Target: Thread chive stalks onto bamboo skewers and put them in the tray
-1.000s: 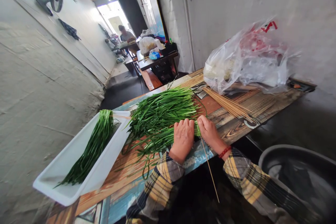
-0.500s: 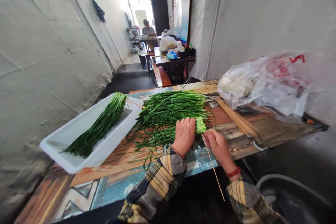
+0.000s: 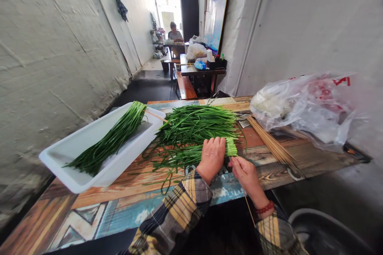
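Note:
A loose pile of green chives [image 3: 197,125] lies across the middle of the wooden table [image 3: 125,199]. My left hand [image 3: 212,158] presses flat on a small row of chives near their cut ends [image 3: 231,146], fingers together. My right hand [image 3: 245,172] is closed in a pinch on a thin bamboo skewer [image 3: 247,205], whose tip meets the cut ends of the row. The skewer's tail runs down past my wrist and a red bead bracelet [image 3: 265,207].
A white tray [image 3: 74,153] at the left holds a skewered chive bundle [image 3: 113,139]. A bundle of bare skewers [image 3: 273,147] and a plastic bag [image 3: 305,105] lie at the right. A dark tub [image 3: 326,235] sits below right. A person sits at far tables.
My head has levelled out, so the view shifted. My right hand drew back from the chives and now pinches the skewer against their cut ends. The left hand stays pressed on the row.

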{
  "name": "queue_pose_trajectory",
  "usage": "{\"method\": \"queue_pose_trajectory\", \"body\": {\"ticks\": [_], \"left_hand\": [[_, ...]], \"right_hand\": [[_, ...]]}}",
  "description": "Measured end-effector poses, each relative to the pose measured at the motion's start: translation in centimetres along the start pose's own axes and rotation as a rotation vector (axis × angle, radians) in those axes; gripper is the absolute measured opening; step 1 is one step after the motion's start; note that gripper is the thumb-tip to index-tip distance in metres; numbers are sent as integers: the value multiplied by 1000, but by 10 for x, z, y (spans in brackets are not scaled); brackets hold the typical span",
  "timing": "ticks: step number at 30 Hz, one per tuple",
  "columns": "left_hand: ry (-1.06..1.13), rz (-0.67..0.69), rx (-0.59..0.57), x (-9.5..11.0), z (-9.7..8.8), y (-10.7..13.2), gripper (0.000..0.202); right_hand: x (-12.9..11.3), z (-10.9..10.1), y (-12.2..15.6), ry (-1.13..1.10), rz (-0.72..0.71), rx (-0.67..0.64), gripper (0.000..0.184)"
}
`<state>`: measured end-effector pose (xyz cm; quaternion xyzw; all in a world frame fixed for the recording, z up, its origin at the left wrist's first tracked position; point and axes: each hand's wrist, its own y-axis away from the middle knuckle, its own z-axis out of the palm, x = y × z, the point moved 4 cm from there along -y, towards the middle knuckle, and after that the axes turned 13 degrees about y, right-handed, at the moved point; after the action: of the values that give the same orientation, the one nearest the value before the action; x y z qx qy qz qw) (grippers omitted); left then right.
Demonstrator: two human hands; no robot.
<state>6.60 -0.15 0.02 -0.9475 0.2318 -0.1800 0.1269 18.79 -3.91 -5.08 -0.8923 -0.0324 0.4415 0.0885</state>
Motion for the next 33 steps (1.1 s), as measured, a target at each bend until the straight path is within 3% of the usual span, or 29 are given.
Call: {"method": "queue_pose_trajectory", "body": {"ticks": [17, 21, 25, 26, 30, 33], "left_hand": [[-35, 33, -1, 12, -2, 3, 13], [33, 11, -16, 9, -1, 4, 20], [305, 73, -35, -3, -9, 3, 62], [417, 91, -46, -7, -11, 2, 65], [887, 59, -71, -21, -18, -9, 39], [1096, -36, -84, -23, -12, -18, 36]], "right_hand": [[6, -1, 0, -36, 12, 63, 43], [6, -1, 0, -102, 29, 49, 41], [3, -4, 5, -113, 22, 5, 41], [2, -6, 7, -106, 18, 1, 41], [-4, -10, 12, -42, -10, 4, 39], [-5, -9, 12, -21, -24, 7, 38]]}}
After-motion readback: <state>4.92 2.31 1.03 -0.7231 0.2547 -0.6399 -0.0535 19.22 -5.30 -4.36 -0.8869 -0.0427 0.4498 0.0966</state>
